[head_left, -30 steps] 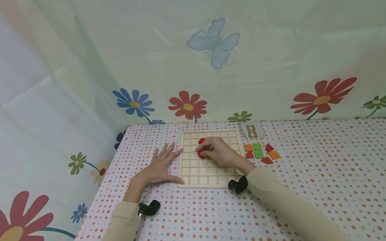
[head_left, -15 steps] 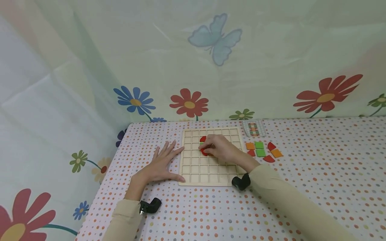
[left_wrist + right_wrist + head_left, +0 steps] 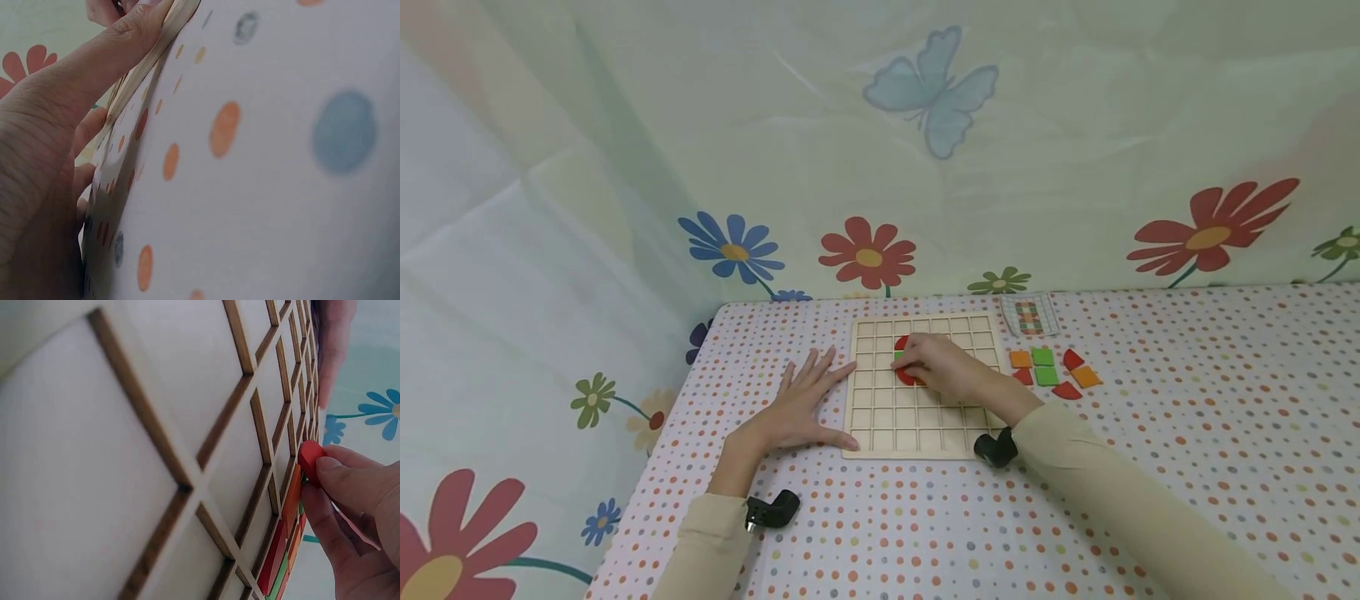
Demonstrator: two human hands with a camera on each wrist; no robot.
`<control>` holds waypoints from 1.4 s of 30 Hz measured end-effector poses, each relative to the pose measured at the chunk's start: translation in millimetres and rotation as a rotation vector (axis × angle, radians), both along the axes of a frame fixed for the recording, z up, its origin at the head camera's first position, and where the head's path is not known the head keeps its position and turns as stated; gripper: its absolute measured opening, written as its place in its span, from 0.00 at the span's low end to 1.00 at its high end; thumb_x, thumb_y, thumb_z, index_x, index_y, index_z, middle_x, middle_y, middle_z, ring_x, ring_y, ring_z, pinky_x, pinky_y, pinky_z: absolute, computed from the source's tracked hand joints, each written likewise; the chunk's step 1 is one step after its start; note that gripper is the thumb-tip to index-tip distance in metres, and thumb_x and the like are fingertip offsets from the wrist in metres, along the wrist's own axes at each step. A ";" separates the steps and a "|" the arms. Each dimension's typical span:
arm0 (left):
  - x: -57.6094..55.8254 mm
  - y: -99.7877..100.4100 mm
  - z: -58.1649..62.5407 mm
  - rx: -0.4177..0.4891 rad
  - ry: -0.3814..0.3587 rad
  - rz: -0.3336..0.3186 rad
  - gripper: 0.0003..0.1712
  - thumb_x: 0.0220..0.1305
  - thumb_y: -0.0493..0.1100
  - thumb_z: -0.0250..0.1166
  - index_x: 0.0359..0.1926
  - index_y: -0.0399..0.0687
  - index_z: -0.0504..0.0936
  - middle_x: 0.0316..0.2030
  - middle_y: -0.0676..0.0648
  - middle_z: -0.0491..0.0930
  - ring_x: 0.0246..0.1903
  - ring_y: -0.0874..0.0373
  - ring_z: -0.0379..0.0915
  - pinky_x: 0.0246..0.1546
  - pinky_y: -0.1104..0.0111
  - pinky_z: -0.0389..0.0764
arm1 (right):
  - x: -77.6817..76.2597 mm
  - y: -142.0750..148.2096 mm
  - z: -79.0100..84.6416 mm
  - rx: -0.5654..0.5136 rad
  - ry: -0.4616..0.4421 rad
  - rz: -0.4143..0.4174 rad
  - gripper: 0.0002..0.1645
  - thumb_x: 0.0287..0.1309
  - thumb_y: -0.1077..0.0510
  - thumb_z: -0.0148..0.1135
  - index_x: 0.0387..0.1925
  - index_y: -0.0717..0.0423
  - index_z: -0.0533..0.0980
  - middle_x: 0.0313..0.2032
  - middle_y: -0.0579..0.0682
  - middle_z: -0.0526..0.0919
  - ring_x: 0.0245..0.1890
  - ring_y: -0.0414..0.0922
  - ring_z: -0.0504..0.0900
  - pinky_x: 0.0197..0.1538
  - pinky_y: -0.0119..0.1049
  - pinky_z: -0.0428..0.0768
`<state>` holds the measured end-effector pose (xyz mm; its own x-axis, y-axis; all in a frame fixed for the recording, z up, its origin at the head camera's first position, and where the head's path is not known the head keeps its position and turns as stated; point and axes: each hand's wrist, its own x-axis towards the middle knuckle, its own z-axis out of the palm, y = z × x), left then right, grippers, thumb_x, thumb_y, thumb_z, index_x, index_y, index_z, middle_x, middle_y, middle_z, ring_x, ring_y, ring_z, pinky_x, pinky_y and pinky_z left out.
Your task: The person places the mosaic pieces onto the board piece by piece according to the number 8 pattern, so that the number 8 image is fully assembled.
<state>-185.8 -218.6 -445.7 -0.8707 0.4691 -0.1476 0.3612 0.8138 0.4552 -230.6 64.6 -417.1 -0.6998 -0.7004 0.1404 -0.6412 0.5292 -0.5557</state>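
Note:
With thumb and fingers, my right hand (image 3: 951, 368) pinches a red tile (image 3: 309, 461) over the left-middle cells of the wooden grid board (image 3: 917, 443). In the right wrist view the tile is tilted, just beside an orange tile (image 3: 292, 497) that lies in the grid. Another red tile (image 3: 273, 559) and a green tile (image 3: 279, 575) sit in nearby cells; my hand covers part of this group in the head view. My left hand (image 3: 793, 414) lies spread at the board's left side, its thumb on the lower left corner and its index fingertip at the left edge.
Right of the board lie several loose tiles, among them an orange square (image 3: 1020, 359), a green square (image 3: 1047, 377) and a red quarter-round (image 3: 1066, 391). A pattern card (image 3: 1029, 317) lies beyond them. A dotted cloth (image 3: 880, 533) covers the table; a flowered curtain (image 3: 1037, 167) hangs behind.
The right hand stays over the same cells, its fingers shifting slightly. A bit of green between the red tiles has come into sight. The left hand keeps its place; the head view shifts a little.

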 end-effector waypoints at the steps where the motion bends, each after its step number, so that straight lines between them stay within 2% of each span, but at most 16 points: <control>1: 0.2 -0.5 -0.1 0.002 -0.001 0.000 0.67 0.50 0.69 0.80 0.84 0.61 0.54 0.85 0.45 0.35 0.82 0.42 0.22 0.77 0.38 0.26 | 0.5 -0.6 -0.4 0.002 0.012 0.004 0.12 0.66 0.70 0.67 0.49 0.65 0.88 0.38 0.51 0.83 0.35 0.43 0.77 0.38 0.31 0.78; 8: 1.4 -2.7 1.7 0.012 -0.004 0.000 0.68 0.49 0.69 0.80 0.84 0.60 0.54 0.84 0.44 0.36 0.82 0.41 0.22 0.77 0.38 0.26 | 4.1 -6.2 0.4 0.039 0.095 0.002 0.11 0.64 0.73 0.68 0.45 0.66 0.89 0.36 0.52 0.82 0.38 0.48 0.82 0.43 0.35 0.84; 15: 3.5 -3.1 1.8 0.019 -0.006 0.005 0.67 0.49 0.67 0.81 0.84 0.59 0.55 0.84 0.43 0.37 0.82 0.40 0.23 0.77 0.38 0.26 | 10.2 -8.0 -2.1 0.045 0.073 -0.027 0.12 0.64 0.73 0.66 0.47 0.67 0.88 0.36 0.52 0.81 0.36 0.46 0.77 0.38 0.32 0.80; 23: 4.4 -2.3 0.4 0.031 -0.010 0.008 0.67 0.50 0.67 0.81 0.84 0.59 0.56 0.84 0.42 0.37 0.82 0.40 0.23 0.77 0.37 0.27 | 14.1 -4.6 -1.7 0.032 0.062 -0.075 0.12 0.62 0.75 0.63 0.43 0.67 0.88 0.33 0.50 0.79 0.33 0.44 0.75 0.36 0.31 0.77; 27: 4.0 -2.7 1.4 0.030 -0.011 0.002 0.67 0.50 0.67 0.81 0.84 0.59 0.55 0.84 0.42 0.37 0.82 0.39 0.23 0.77 0.37 0.27 | 15.4 -4.1 0.6 0.036 0.047 -0.101 0.11 0.63 0.74 0.64 0.45 0.68 0.87 0.36 0.51 0.79 0.36 0.45 0.76 0.37 0.33 0.77; 33: 3.6 -3.8 1.4 0.022 -0.012 -0.003 0.68 0.49 0.69 0.80 0.84 0.60 0.54 0.84 0.43 0.35 0.82 0.40 0.22 0.77 0.37 0.26 | 16.1 -11.2 3.0 0.045 0.075 -0.051 0.11 0.64 0.70 0.69 0.47 0.67 0.87 0.43 0.54 0.81 0.44 0.50 0.79 0.45 0.37 0.83; 36: 2.7 -3.7 0.2 0.026 -0.012 -0.008 0.68 0.49 0.70 0.80 0.84 0.60 0.53 0.84 0.43 0.35 0.82 0.40 0.22 0.77 0.37 0.26 | 16.1 -13.0 2.7 0.059 0.074 -0.025 0.11 0.64 0.69 0.70 0.47 0.66 0.87 0.43 0.54 0.82 0.44 0.49 0.80 0.46 0.36 0.83; 42: 0.6 -2.8 -0.3 0.033 -0.007 -0.016 0.69 0.48 0.72 0.79 0.84 0.61 0.53 0.84 0.43 0.35 0.82 0.41 0.22 0.77 0.38 0.26 | 16.7 -11.7 3.4 0.085 0.082 -0.045 0.11 0.63 0.68 0.72 0.47 0.66 0.88 0.41 0.54 0.82 0.42 0.48 0.81 0.43 0.33 0.84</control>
<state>-185.1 -221.4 -446.0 -0.8622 0.4875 -0.1377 0.3708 0.7926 0.4841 -213.9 53.0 -413.7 -0.7192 -0.6805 0.1406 -0.6575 0.6011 -0.4543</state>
